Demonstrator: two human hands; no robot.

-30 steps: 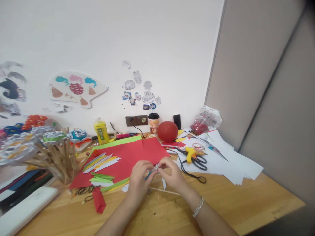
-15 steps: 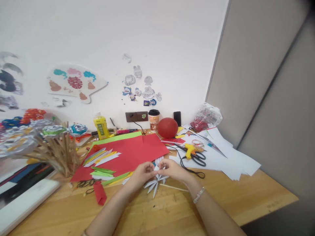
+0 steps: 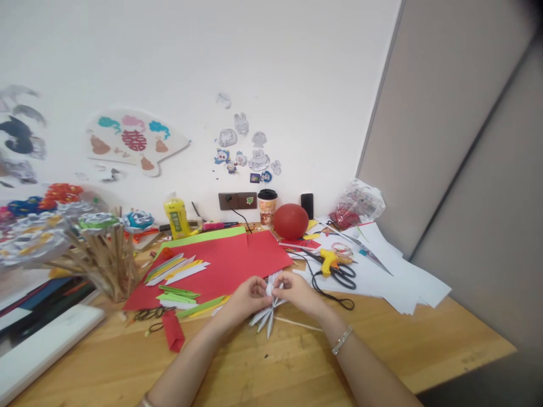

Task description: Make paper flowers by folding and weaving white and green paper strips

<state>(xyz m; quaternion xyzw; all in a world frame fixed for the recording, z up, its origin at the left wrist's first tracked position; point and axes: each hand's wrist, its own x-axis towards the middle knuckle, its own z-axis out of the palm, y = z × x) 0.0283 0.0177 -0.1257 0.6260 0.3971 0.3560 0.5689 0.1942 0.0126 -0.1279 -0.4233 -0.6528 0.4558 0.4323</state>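
Observation:
Low in the middle of the head view, a white folded paper flower [image 3: 265, 320] with pointed petals is held just above the wooden table [image 3: 297, 367]. My left hand [image 3: 250, 298] pinches its upper part from the left, fingers curled. From the right, my right hand [image 3: 294, 291] pinches the same part, its fingertips close to those of the left. The fingers partly hide the flower's centre. A thin pale stick [image 3: 299, 324] lies beside the flower, under my right wrist.
Red paper [image 3: 224, 260] with folded strips [image 3: 178, 268] lies behind my left hand. Scissors [image 3: 343, 277], a yellow glue gun [image 3: 328, 262] and its cable are right. A red balloon [image 3: 291, 221], cup [image 3: 267, 209] and bottle [image 3: 176, 216] stand near the wall. Paper flowers on sticks [image 3: 110, 265] stand left.
Both hands still pinch the flower, with slightly shifted fingers. The flower's petals have tilted and look narrower together. The whole view has shifted a little.

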